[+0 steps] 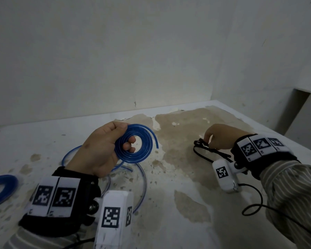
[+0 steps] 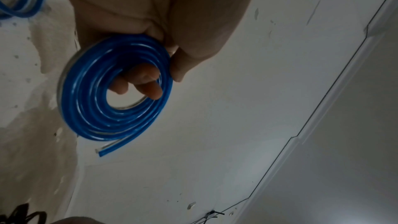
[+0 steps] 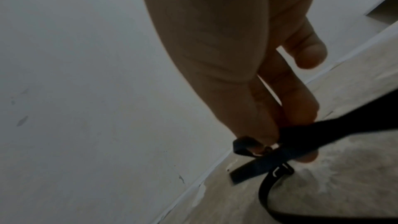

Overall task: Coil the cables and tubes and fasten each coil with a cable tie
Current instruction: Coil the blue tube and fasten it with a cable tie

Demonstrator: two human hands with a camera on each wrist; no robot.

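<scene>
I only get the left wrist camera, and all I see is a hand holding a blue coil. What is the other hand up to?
Observer: The right hand pinches black cable ties lying on the table.
Operator: Is the blue coil fastened yet?
Observer: No tie shows on the blue coil; the left hand holds it above the table, one tube end sticking out.
Operator: Anything else left to coil?
Observer: Loose tubing lies under the left hand, and another blue coil rests at the far left.

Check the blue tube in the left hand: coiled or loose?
Coiled, not tied: blue tube wound in rings in left hand; its free end sticks out.
</scene>
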